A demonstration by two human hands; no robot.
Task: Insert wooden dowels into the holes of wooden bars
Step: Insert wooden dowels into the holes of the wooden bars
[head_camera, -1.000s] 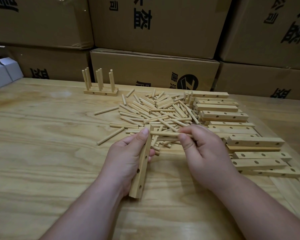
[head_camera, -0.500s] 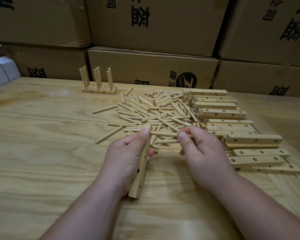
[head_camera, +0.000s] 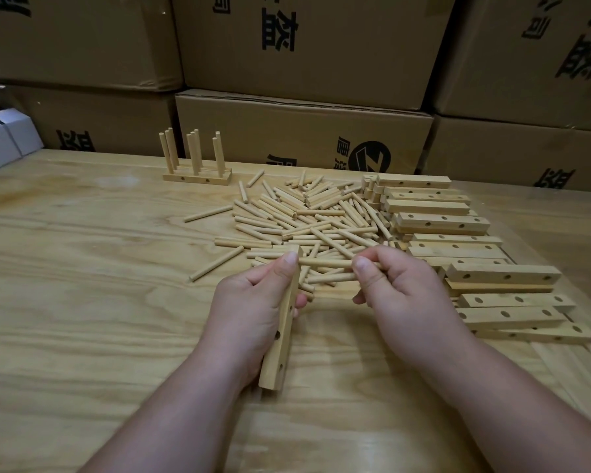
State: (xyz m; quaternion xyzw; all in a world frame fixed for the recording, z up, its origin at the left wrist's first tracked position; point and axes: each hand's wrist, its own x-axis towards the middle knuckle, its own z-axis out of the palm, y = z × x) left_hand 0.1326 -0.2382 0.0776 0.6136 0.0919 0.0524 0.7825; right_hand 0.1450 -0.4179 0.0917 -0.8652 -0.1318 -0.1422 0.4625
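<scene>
My left hand [head_camera: 253, 308] grips a wooden bar [head_camera: 282, 339] that runs away from me, its holed face turned right. My right hand [head_camera: 400, 291] pinches a wooden dowel [head_camera: 325, 263] held level, its left end at the bar's far end beside my left thumb. Whether that end sits in a hole is hidden by the thumb. Behind the hands lies a loose pile of dowels [head_camera: 307, 216]. A stack of bars with holes [head_camera: 458, 247] lies to the right.
A finished bar with several upright dowels [head_camera: 197, 174] stands at the back left of the wooden table [head_camera: 82, 302]. Cardboard boxes [head_camera: 304, 138] wall off the far edge. Small white boxes [head_camera: 4, 141] sit at the far left.
Both hands hold almost the same pose. The dowel stays level against the bar's far end; the view has shifted only slightly.
</scene>
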